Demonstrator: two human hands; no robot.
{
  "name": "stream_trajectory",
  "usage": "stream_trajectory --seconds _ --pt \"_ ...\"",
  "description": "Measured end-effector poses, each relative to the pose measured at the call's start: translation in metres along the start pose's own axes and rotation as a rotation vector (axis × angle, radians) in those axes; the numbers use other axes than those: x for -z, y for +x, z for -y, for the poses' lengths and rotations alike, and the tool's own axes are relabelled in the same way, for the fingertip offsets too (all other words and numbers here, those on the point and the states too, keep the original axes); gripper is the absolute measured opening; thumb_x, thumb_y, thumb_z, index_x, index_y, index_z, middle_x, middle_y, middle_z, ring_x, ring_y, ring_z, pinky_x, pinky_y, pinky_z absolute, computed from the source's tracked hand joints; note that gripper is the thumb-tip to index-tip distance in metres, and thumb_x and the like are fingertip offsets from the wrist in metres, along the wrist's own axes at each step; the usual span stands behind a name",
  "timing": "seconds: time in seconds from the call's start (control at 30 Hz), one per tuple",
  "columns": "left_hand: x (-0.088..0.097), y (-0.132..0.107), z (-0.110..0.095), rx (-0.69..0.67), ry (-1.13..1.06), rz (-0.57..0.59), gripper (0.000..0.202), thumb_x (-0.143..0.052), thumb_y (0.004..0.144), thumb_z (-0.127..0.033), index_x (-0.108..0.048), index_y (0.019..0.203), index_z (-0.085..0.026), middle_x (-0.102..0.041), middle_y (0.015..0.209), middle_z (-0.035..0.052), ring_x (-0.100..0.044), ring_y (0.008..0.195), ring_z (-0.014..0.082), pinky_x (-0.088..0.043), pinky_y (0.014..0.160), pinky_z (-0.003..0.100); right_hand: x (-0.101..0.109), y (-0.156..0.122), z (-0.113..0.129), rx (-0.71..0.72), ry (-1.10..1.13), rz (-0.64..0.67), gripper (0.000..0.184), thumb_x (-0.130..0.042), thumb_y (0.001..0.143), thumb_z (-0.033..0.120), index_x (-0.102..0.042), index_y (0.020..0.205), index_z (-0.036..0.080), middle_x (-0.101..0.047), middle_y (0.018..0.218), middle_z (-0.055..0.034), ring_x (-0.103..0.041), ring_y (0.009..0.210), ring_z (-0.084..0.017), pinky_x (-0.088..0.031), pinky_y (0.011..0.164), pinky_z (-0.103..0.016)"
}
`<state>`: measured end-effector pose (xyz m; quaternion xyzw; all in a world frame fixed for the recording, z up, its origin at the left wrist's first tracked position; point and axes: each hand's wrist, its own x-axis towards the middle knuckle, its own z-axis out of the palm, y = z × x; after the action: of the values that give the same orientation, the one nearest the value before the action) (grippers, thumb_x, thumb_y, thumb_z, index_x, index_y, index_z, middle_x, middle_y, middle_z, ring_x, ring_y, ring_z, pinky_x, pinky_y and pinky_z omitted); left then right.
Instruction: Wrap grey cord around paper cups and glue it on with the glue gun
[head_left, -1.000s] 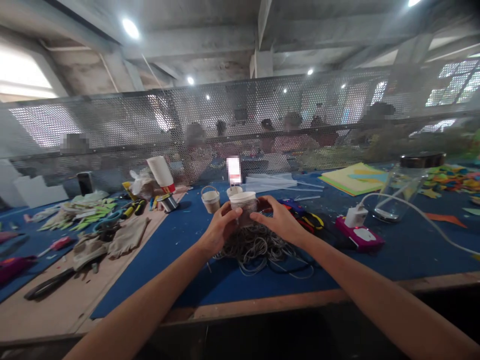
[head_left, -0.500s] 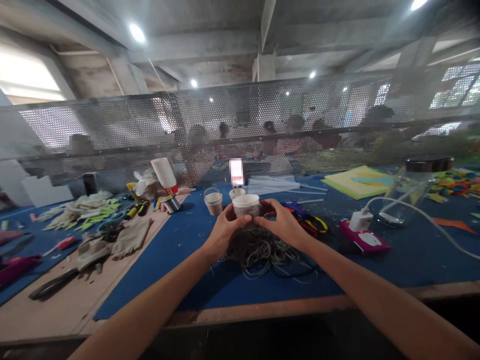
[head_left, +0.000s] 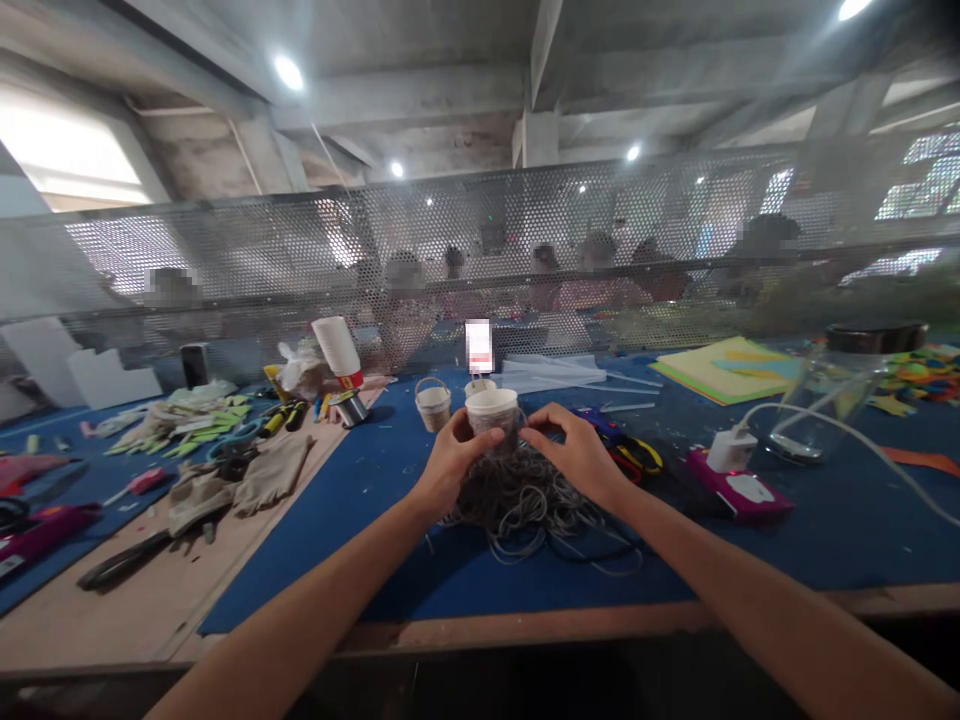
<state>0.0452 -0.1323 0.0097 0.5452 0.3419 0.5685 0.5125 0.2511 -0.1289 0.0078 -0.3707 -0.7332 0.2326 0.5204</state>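
Observation:
Both my hands hold a small white paper cup (head_left: 492, 412) upright over a tangled heap of grey cord (head_left: 517, 497) on the blue table mat (head_left: 360, 490). My left hand (head_left: 448, 467) wraps the cup's left side, thumb across its front. My right hand (head_left: 577, 455) pinches at the cup's right side, fingers curled; what lies under them is hidden. Behind the cup stand two more small cups, one with a wire handle (head_left: 433, 404) and another partly hidden (head_left: 480, 386).
A hand tool with yellow grips (head_left: 626, 450), a magenta block with a white charger (head_left: 739, 485) and a clear jar (head_left: 840, 390) lie to the right. Gloves (head_left: 247, 475), scissors (head_left: 124, 565) and a white tube (head_left: 341, 360) lie left. A perforated metal screen (head_left: 480, 260) fences the back, people beyond it.
My hands stay on the cup. My right fingers have shifted closer round its right side, and the view has drifted slightly.

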Motion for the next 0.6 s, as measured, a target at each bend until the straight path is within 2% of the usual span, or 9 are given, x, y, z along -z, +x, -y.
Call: stream_trajectory --seconds 0.13,0.27,0.4,0.47,0.6 --pt "0.001 0.001 0.0 0.002 -0.01 -0.011 0.058 -0.09 0.072 -0.037 -0.07 0.124 -0.02 -0.074 0.122 0.0093 -0.066 0.113 0.0269 -0.05 0.099 0.037 0.002 -0.003 0.009 0.102 -0.024 0.028 0.014 -0.065 0.097 0.038 -0.069 0.091 0.025 -0.071 0.095 -0.0043 -0.067 0.092 -0.021 -0.053 0.088 -0.036" --pt "0.004 0.003 0.002 0.023 0.009 -0.05 0.057 -0.09 0.072 -0.037 -0.07 0.123 -0.02 -0.074 0.117 0.0082 -0.067 0.109 0.0252 -0.051 0.096 0.035 0.002 -0.007 0.018 0.203 -0.014 0.105 0.013 -0.064 0.098 0.034 -0.072 0.093 0.025 -0.071 0.095 -0.0048 -0.067 0.091 -0.02 -0.053 0.088 -0.035" --pt "0.008 0.007 0.008 -0.015 0.016 -0.07 0.053 -0.089 0.073 -0.037 -0.071 0.119 -0.019 -0.074 0.115 0.0082 -0.067 0.107 0.0245 -0.051 0.093 0.034 0.004 -0.008 0.018 0.266 -0.032 0.213 0.025 -0.057 0.104 0.039 -0.074 0.094 0.023 -0.072 0.096 -0.0053 -0.067 0.093 -0.019 -0.052 0.088 -0.033" --pt "0.009 0.008 0.01 -0.027 0.019 -0.071 0.05 -0.089 0.074 -0.036 -0.071 0.118 -0.019 -0.074 0.118 0.0092 -0.067 0.109 0.0254 -0.05 0.093 0.034 0.009 -0.003 0.011 0.254 -0.096 0.164 0.031 -0.052 0.106 0.041 -0.074 0.094 0.022 -0.073 0.096 -0.006 -0.067 0.093 -0.02 -0.052 0.087 -0.033" --pt "0.007 0.006 0.007 -0.016 0.034 -0.092 0.052 -0.09 0.072 -0.038 -0.072 0.117 -0.02 -0.073 0.12 0.0081 -0.067 0.106 0.0245 -0.05 0.088 0.033 0.031 0.011 -0.012 0.083 -0.388 -0.099 0.024 -0.058 0.102 0.04 -0.071 0.096 0.02 -0.074 0.097 -0.0072 -0.068 0.09 -0.022 -0.051 0.085 -0.035"
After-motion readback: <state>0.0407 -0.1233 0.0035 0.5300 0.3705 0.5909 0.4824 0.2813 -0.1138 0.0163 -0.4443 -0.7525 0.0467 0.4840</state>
